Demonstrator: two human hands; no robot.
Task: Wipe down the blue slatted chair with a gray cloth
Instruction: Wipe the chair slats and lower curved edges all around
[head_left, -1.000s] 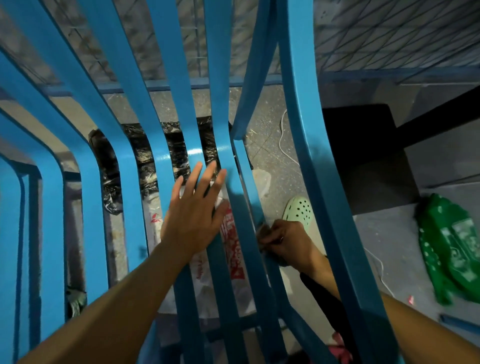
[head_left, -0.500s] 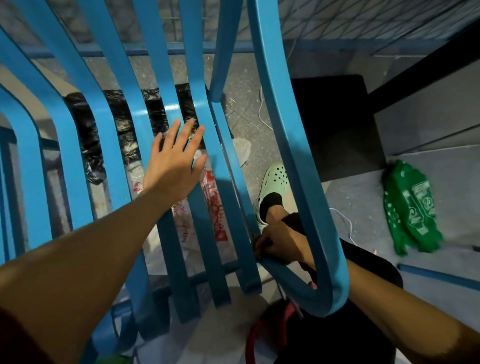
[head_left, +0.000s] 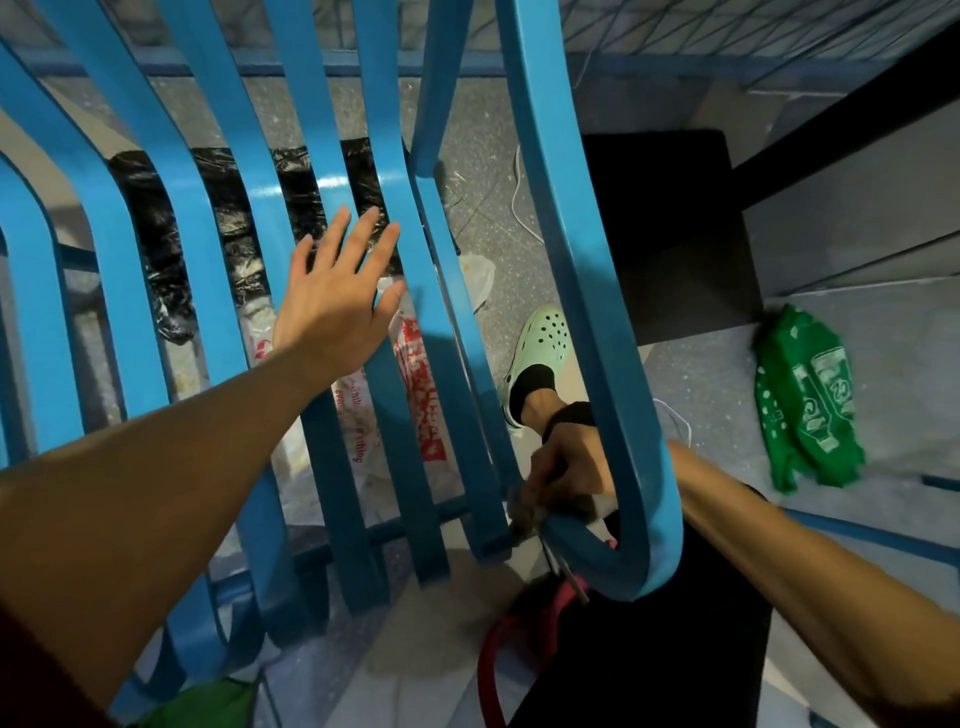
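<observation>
Several curved slats of the blue slatted chair (head_left: 587, 312) fill the left and centre of the frame. My left hand (head_left: 337, 306) lies flat, fingers spread, steadying them, I judge, while my right hand (head_left: 571, 462), lower centre, clenches what seems the gray cloth (head_left: 524, 512) against the frame's bend.

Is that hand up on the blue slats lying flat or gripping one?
Flat. The left hand lies open on the slats of the chair, its fingers straight and spread, none curled round a slat.
</observation>
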